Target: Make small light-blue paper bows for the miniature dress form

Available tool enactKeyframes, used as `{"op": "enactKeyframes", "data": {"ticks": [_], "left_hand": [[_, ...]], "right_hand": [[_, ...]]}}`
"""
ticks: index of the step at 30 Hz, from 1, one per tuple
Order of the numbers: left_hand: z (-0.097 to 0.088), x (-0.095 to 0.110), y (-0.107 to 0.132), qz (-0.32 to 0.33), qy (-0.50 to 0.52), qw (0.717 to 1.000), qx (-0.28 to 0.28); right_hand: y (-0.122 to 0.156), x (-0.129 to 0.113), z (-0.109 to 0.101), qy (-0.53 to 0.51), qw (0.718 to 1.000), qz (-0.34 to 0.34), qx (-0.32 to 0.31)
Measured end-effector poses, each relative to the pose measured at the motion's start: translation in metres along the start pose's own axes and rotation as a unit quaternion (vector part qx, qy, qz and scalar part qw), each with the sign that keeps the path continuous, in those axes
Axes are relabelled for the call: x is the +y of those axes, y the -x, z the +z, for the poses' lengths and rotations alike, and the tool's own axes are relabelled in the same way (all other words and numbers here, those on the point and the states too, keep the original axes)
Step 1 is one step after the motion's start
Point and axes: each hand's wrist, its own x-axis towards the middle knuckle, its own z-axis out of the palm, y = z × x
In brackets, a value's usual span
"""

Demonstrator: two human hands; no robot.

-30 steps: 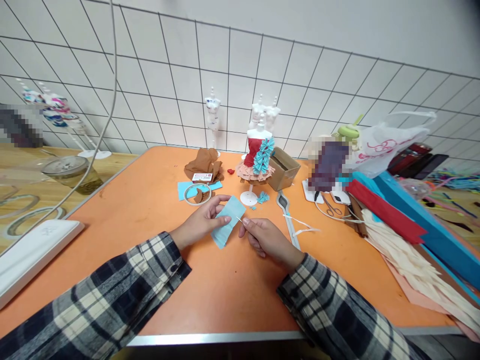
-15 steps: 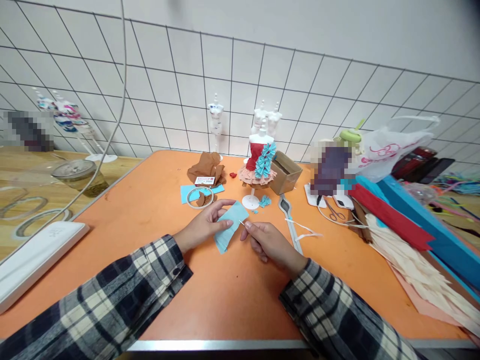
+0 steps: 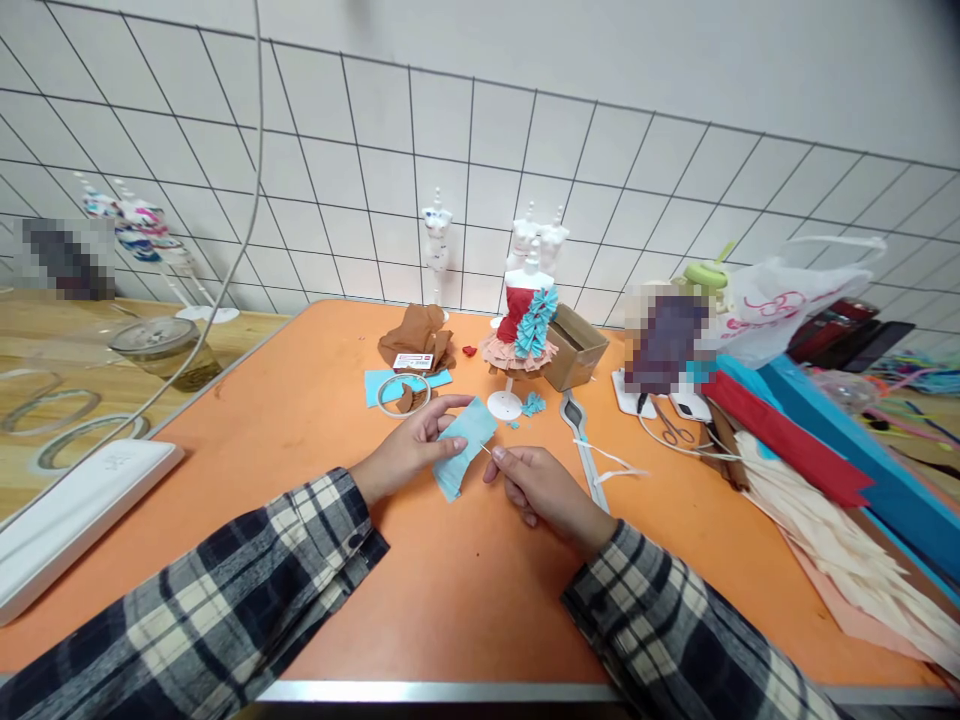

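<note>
My left hand (image 3: 405, 450) is closed on a piece of light blue crepe paper (image 3: 466, 460), its thumb on top and its fingers behind. Between the thumb and fingertips of my right hand (image 3: 551, 490) is a thin white stick (image 3: 485, 449), whose tip meets the paper's right edge. Whether the tip presses on the paper or only lies over it, I cannot tell. Just beyond my hands, a small dress form (image 3: 517, 320) stands upright in a red bodice, blue ruffles and a pink and brown skirt. A gathered blue paper scrap (image 3: 533, 404) lies beside its base.
Brown crepe paper (image 3: 409, 335), a tape ring (image 3: 382, 402) and flat blue paper (image 3: 371, 388) lie at back left. Behind the form sits a cardboard box (image 3: 581, 360). Scissors (image 3: 675, 432) and paper strips (image 3: 795, 500) are at right. A white power bank-like block (image 3: 90, 520) lies left.
The paper has turned slightly in my left hand, its lower end shifting up and right. The stick stays by its right edge. The whole view has shifted a little.
</note>
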Motion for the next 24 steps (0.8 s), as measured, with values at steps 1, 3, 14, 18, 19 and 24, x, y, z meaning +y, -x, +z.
{"op": "enactKeyframes", "data": {"ticks": [1, 3, 14, 18, 19, 24], "left_hand": [[-0.0005, -0.0008, -0.0001, 0.0, 0.003, 1.0, -0.004], [-0.0012, -0.0024, -0.0003, 0.003, 0.009, 1.0, -0.005], [0.0023, -0.0018, 0.0007, 0.011, 0.028, 0.999, -0.025], [0.0026, -0.0041, 0.0004, 0.021, 0.022, 0.997, -0.065], [0.0026, -0.0048, 0.0003, 0.023, 0.023, 0.997, -0.069], [0.0033, -0.0068, 0.0003, 0.036, 0.019, 0.997, -0.067]], "right_hand": [[-0.0001, 0.0007, 0.0001, -0.001, 1.0, -0.001, -0.002], [-0.0004, 0.0021, 0.0002, -0.005, 1.0, -0.001, -0.005], [-0.0027, 0.003, -0.0002, -0.006, 1.0, -0.004, -0.026], [-0.0031, 0.003, -0.0002, -0.004, 0.999, -0.009, -0.031], [-0.0033, 0.0032, -0.0001, -0.003, 0.999, -0.01, -0.033], [-0.0041, 0.004, 0.0005, -0.007, 0.999, -0.01, -0.032]]}}
